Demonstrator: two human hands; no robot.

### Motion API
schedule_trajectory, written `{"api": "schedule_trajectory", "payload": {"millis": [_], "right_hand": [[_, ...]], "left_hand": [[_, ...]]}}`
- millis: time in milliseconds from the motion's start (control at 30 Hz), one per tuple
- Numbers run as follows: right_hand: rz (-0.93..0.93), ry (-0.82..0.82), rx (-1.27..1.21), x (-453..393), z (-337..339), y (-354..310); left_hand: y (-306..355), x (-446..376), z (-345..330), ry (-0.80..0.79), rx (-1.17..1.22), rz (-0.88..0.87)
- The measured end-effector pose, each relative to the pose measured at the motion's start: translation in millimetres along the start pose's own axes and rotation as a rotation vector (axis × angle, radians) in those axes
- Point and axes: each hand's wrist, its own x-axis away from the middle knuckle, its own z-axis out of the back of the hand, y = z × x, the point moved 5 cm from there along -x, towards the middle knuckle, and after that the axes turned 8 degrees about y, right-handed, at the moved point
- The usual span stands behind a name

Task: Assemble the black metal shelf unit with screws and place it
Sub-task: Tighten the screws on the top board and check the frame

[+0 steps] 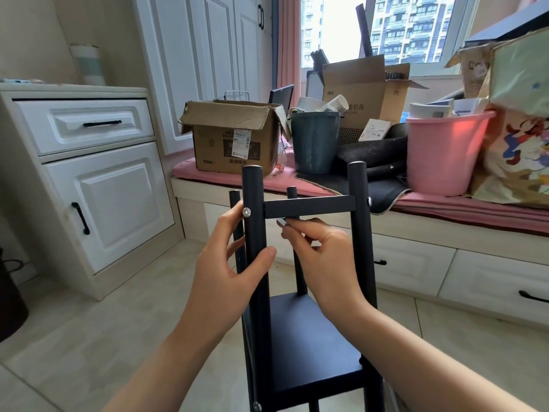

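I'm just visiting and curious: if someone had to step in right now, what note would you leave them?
Left hand grips the shelf unit's front left post, fingers by a silver screw.
Right hand pinches a small metal piece just under the top crossbar.
Done: frame stands upright, lower shelf fitted, another screw sits at the right post.
Left: finish the top fastenings, then place the unit.

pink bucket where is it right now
In the head view, the pink bucket stands at right on the window seat, between the black cloth and the cartoon bag.
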Motion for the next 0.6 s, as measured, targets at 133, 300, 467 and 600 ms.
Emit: {"api": "schedule_trajectory", "payload": {"millis": [133,300,467,600], "right_hand": [[0.070,0.006,0.026,0,-1,-5],[0.177,0.017,0.149,1,-5,-5],[0.272,0.093,0.219,1,-12,-2],[0.288,0.122,0.226,0,-16,3]], "left_hand": [[0,1,0,-0.004,0.002,0.004],[1,1,0,-0.006,0.005,-0.001],[3,1,1,-0.009,0.004,-0.008],[3,1,2,-0.016,0.009,-0.010]]}}
